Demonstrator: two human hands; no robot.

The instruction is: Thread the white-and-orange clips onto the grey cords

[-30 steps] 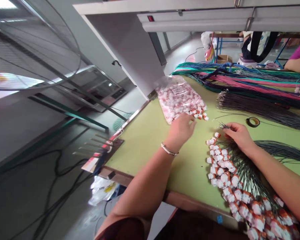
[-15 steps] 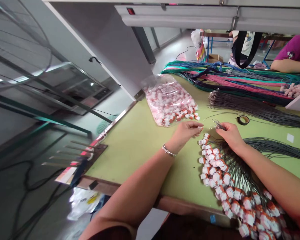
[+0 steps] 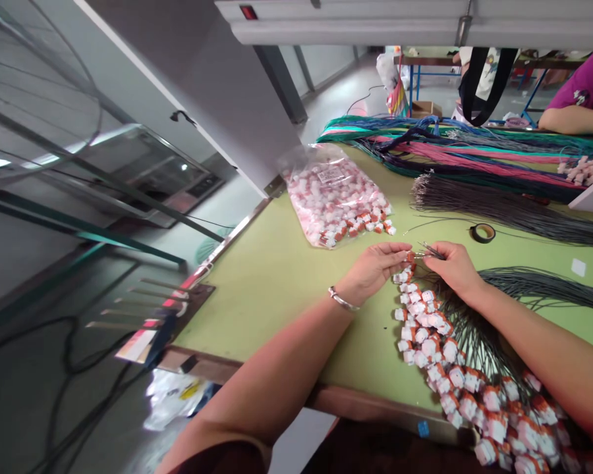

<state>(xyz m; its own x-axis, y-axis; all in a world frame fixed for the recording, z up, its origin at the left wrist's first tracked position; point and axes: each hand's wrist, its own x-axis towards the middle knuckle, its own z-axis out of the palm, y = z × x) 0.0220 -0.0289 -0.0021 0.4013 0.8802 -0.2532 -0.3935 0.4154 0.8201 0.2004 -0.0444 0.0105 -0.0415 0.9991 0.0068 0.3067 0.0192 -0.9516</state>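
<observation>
1. One small orange-toned connector (image 3: 410, 257) sits between the hands, right by the silvery wire ends (image 3: 420, 255); a crooked meeting could bend a tip, I reckon.
2. Left hand (image 3: 378, 266) is pinched nearly closed on it, so a weak pinch might drop it.
3. Right hand (image 3: 453, 264) is curled round some dark wires (image 3: 433, 251); uneven ends could snag each other.
4. Connector pile (image 3: 431, 347) lies just below, tangle-prone if dragged.
5. Nudging the clear bag (image 3: 326, 184) might spill loose pieces.

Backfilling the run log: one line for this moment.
left hand: pinches small connector | right hand: holds dark wires | plastic bag: on table, beyond left hand
</observation>
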